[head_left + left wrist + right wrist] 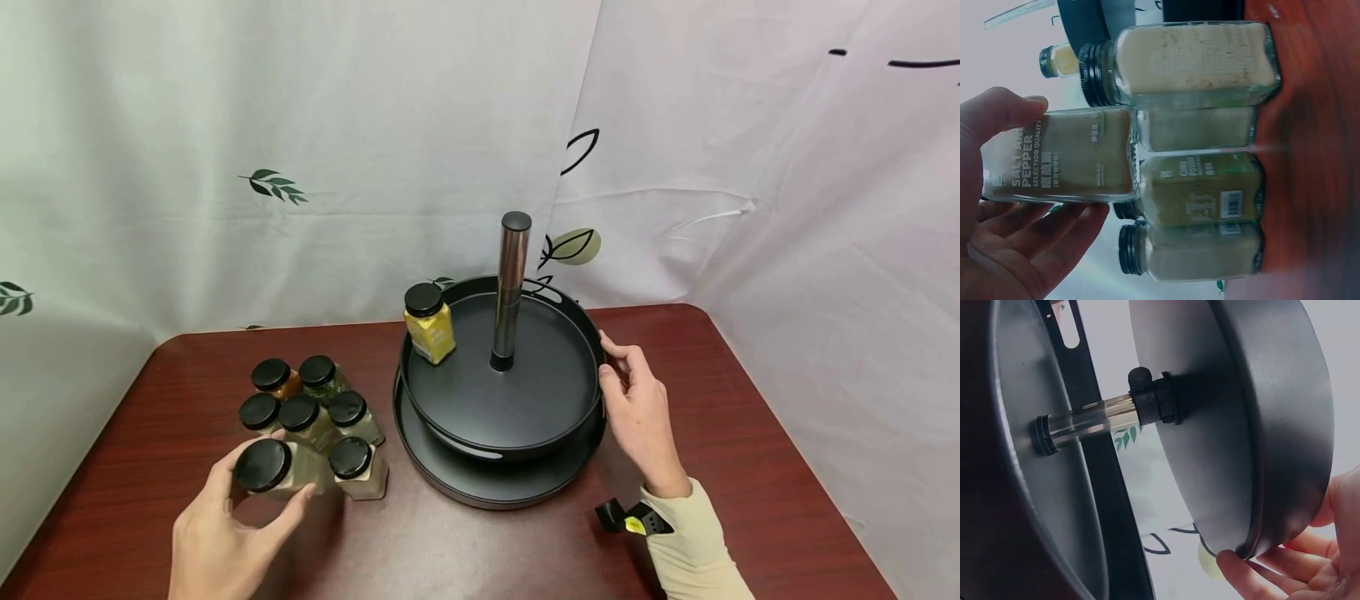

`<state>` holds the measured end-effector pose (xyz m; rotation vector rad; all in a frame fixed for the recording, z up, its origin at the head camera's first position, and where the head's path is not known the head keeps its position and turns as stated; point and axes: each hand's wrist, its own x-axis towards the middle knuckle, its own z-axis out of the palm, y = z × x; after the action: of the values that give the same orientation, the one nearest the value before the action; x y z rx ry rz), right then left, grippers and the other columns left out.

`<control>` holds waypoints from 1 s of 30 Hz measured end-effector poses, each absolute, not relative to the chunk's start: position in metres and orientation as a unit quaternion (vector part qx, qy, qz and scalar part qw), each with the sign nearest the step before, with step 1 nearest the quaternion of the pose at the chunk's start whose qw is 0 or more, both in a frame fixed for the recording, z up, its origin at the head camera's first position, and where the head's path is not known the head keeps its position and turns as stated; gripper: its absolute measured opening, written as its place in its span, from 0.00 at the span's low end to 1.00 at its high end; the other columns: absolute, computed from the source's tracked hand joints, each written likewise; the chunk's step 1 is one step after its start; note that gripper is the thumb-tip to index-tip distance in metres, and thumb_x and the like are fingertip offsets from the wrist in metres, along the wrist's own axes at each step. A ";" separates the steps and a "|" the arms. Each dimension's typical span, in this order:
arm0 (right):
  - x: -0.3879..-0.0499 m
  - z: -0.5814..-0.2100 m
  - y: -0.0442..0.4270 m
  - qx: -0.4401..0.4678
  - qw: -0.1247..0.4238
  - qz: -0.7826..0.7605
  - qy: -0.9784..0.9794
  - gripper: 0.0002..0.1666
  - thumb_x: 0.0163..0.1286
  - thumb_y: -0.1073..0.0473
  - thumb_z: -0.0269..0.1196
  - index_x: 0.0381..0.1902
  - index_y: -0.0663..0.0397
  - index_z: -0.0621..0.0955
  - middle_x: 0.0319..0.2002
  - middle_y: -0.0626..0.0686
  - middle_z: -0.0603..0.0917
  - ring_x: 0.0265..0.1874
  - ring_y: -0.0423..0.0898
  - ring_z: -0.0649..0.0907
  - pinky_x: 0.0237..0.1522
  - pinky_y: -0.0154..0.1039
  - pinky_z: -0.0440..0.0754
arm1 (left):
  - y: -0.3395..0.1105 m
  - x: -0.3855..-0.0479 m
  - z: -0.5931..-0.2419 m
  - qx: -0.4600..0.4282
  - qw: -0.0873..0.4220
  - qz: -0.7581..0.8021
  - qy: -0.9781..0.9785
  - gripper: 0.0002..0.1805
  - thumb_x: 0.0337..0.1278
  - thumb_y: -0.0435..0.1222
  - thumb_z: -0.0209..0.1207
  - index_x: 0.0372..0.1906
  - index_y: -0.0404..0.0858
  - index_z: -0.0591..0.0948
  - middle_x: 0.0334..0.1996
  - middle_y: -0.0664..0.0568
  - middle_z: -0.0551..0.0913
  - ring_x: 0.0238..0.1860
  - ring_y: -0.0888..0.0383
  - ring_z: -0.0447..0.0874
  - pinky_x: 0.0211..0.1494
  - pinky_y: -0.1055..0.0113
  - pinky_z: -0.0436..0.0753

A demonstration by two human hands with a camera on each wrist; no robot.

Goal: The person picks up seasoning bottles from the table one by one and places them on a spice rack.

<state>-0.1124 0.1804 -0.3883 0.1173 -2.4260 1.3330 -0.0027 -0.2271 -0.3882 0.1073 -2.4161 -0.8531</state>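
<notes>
My left hand (225, 521) grips a square glass spice jar (303, 471) with a black lid, raised above the table. In the left wrist view its label reads salt and pepper, and thumb and fingers hold it from opposite sides. Several similar jars (358, 471) stand grouped beside it. A black two-tier round rack (465, 400) with a metal centre post (512, 283) stands at mid-table. On its upper tray, at the left edge, is a yellow spice jar (430, 329). My right hand (637, 408) holds the upper tray's right rim, its fingers (1250, 581) curled at the edge.
The reddish-brown table (750, 467) backs onto a pale curtain (375, 125) with leaf prints. A black strap device (633, 518) is on the right wrist, by the cream sleeve (686, 550). The lower tray (495, 492) sits beneath the upper one.
</notes>
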 end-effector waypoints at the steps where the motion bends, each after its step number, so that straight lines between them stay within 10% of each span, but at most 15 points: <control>1: -0.112 -0.388 0.180 0.043 0.184 0.474 -0.860 0.19 0.80 0.58 0.51 0.64 0.53 0.75 0.68 0.44 0.75 0.57 0.43 0.81 0.47 0.21 0.73 | -0.227 -0.003 -0.387 0.034 0.293 -0.322 -0.899 0.48 0.25 0.29 0.82 0.64 0.39 0.77 0.53 0.62 0.84 0.42 0.87 0.72 0.44 0.90 0.69; 14: -0.112 -0.387 0.181 0.041 0.181 0.478 -0.859 0.17 0.79 0.60 0.52 0.62 0.54 0.76 0.67 0.44 0.76 0.59 0.42 0.80 0.50 0.19 0.72 | -0.217 -0.007 -0.363 0.059 0.304 -0.369 -0.876 0.49 0.24 0.27 0.83 0.64 0.48 0.80 0.50 0.71 0.83 0.43 0.84 0.78 0.47 0.89 0.70; 30: -0.112 -0.386 0.181 0.035 0.190 0.474 -0.859 0.16 0.78 0.60 0.52 0.60 0.53 0.77 0.66 0.42 0.77 0.48 0.38 0.83 0.43 0.23 0.72 | -0.205 -0.025 -0.342 -0.029 0.323 -0.408 -0.853 0.45 0.26 0.22 0.81 0.62 0.40 0.80 0.55 0.51 0.85 0.51 0.73 0.82 0.48 0.86 0.76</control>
<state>-0.1117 0.1807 -0.3859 0.0985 -2.4131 1.3326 -0.0248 -0.2054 -0.3422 -0.0749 -2.2392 -1.0704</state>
